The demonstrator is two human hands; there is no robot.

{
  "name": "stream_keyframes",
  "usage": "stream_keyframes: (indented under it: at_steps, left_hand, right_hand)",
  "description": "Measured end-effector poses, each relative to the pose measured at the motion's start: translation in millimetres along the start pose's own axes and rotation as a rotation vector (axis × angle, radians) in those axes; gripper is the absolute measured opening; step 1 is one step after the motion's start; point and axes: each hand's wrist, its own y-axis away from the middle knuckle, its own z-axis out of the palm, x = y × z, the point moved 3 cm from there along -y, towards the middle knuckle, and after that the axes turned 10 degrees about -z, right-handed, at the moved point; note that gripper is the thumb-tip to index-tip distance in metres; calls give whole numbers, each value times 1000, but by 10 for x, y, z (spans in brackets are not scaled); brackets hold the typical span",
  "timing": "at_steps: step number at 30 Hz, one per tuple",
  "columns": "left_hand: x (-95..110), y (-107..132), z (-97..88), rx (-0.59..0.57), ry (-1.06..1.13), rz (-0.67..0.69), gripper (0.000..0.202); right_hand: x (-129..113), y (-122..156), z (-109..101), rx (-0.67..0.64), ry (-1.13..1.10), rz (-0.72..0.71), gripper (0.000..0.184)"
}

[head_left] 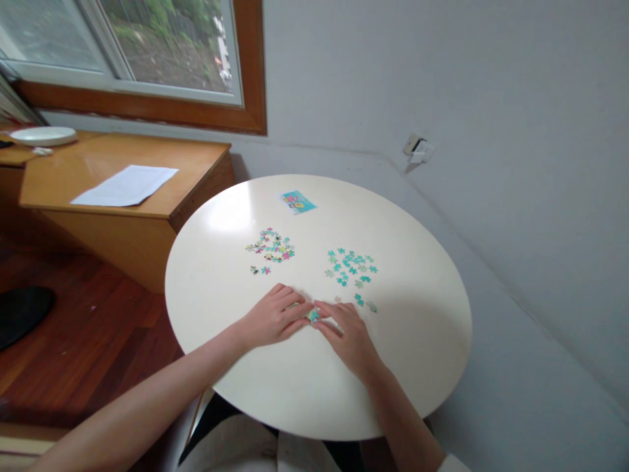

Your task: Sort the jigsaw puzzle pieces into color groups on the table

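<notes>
Small teal jigsaw puzzle pieces [313, 316] show between the fingertips of both hands, low over the near middle of the round white table. My left hand [278, 316] comes in from the left, its fingers closed at the pieces' left side. From the right, my right hand [350, 335] pinches the other side with thumb and fingers. The fingers partly cover these pieces, so how they join is hidden. Beyond my right hand lies a loose group of teal and pale green puzzle pieces [352, 269]. A multicoloured pile of puzzle pieces [272, 248] sits beyond my left hand.
A small picture card [298, 202] with a colourful cartoon print lies toward the far side of the round table [407, 262]. To the left stands a wooden desk [196, 154] bearing a paper sheet [126, 185] and a white dish [44, 136]. A wall borders the right side.
</notes>
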Motion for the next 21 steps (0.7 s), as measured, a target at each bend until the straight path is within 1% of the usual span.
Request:
stream_keyframes:
  at_steps: [8,21]
  left_hand:
    - [-6,3,8,-15,15,5,21]
    - [-13,4,1,1,12,5,18]
  right_hand:
    - [-18,-12,20,-5,18,-39,25]
    - [-12,-6,26,-40,38,-21,22]
